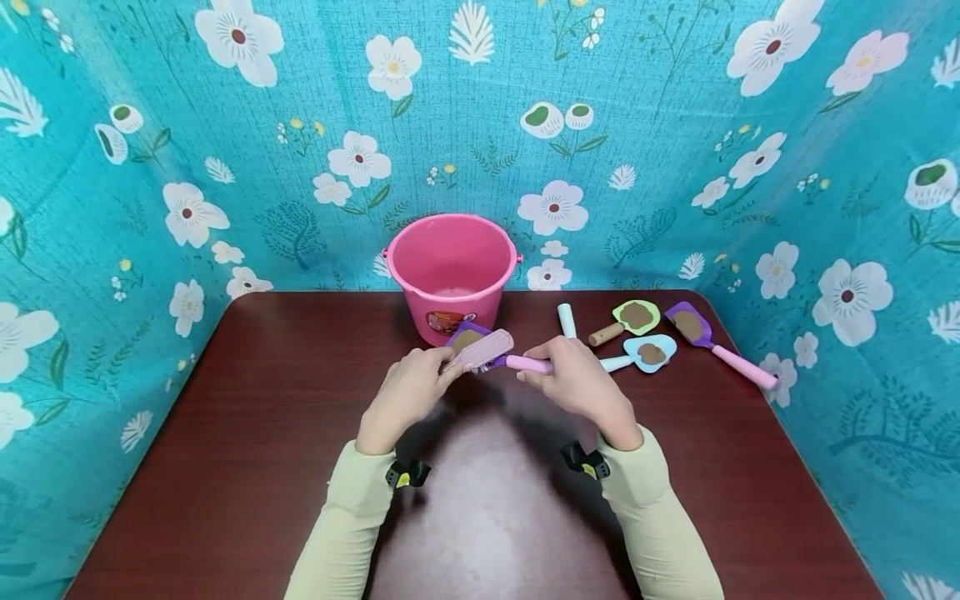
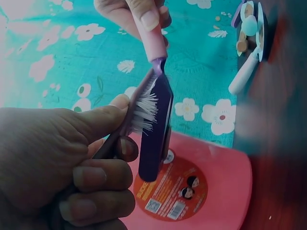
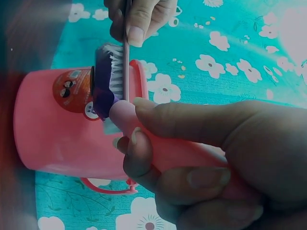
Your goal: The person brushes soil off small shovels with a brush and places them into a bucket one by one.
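Observation:
In the head view my left hand grips a pale pink brush. Its white bristles meet the blade of a purple toy shovel in the left wrist view. The shovel's pink handle is held by my right hand, thumb along it and fingers wrapped underneath. A brown patch shows on the blade, partly covered by the brush. Both tools are raised in front of a pink bucket.
On the right of the dark red table lie a green shovel, a light blue shovel and another purple shovel, all with brown patches. A pale blue handle sticks out behind my right hand. Flowered teal cloth surrounds the table.

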{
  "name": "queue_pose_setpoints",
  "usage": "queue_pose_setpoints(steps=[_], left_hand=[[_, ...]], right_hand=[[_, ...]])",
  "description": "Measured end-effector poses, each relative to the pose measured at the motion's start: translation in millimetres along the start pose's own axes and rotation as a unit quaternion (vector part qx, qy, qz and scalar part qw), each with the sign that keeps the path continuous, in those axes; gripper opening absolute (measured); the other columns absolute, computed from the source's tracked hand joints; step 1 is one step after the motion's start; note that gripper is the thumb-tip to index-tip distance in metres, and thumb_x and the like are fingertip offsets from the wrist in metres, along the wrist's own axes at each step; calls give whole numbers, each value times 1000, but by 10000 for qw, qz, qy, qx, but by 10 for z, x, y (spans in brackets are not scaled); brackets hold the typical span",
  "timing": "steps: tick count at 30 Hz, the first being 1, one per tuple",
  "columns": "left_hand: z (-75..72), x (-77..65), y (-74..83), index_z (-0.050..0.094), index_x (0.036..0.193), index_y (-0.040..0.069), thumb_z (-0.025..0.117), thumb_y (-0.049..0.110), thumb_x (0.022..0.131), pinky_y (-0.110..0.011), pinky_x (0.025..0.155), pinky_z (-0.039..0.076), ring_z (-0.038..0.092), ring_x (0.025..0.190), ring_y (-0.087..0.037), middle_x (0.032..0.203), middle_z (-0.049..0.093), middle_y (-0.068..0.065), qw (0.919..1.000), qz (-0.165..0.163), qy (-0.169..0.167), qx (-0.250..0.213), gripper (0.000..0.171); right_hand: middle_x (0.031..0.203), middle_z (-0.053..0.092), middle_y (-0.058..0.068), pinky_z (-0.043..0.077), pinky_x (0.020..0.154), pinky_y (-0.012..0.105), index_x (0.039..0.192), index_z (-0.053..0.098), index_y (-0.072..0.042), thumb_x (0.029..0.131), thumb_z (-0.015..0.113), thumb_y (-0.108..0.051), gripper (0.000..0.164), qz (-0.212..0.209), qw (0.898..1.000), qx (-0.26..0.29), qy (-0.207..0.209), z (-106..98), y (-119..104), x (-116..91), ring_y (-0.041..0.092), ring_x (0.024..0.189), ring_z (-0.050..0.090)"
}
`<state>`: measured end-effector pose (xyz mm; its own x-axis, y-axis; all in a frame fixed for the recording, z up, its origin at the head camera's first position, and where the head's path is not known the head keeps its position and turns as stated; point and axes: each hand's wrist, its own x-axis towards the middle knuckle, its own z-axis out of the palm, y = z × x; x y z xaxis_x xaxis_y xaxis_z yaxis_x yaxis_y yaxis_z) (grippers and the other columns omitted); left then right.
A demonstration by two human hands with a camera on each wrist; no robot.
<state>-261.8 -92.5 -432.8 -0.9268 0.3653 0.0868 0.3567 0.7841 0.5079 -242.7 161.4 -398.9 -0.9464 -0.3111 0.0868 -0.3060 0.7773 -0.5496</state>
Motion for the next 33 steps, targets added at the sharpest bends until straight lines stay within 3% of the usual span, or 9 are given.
queue_pose_setpoints(steps=[9, 17, 27, 33], left_hand=[[-54, -29, -92, 63, 90, 18, 66, 40, 97, -31, 52, 40, 45, 55, -15, 64, 52, 1, 9996, -175, 78, -203, 24], [-70, -38, -110, 63, 90, 17, 66, 41, 97, -31, 51, 39, 44, 55, -15, 63, 50, 0, 9995, -182, 98, -253, 25], [-153, -58, -148, 63, 89, 16, 66, 42, 97, -30, 50, 36, 41, 54, -14, 62, 49, 1, 9993, -157, 93, -316, 28], [-204, -70, -255, 67, 102, 13, 64, 40, 99, -31, 52, 39, 44, 58, -16, 63, 50, -1, 9989, -328, 167, -287, 28]], right_hand=[[85, 73, -1, 49, 67, 33, 112, 78, -9, 87, 81, -22, 29, 195, 9994, 230, -166, -38, 12, -35, 15, 70, 58], [76, 70, -4, 49, 64, 33, 110, 79, -10, 87, 81, -21, 25, 94, 9994, 272, -203, -76, 38, -52, 14, 65, 57], [84, 74, -1, 51, 66, 32, 112, 78, -8, 87, 81, -22, 29, 85, 9994, 288, -197, -104, 28, -67, 13, 68, 60], [76, 71, -3, 49, 62, 33, 113, 78, -8, 87, 81, -22, 29, 110, 9993, 284, -217, -161, 32, -112, 14, 64, 57]])
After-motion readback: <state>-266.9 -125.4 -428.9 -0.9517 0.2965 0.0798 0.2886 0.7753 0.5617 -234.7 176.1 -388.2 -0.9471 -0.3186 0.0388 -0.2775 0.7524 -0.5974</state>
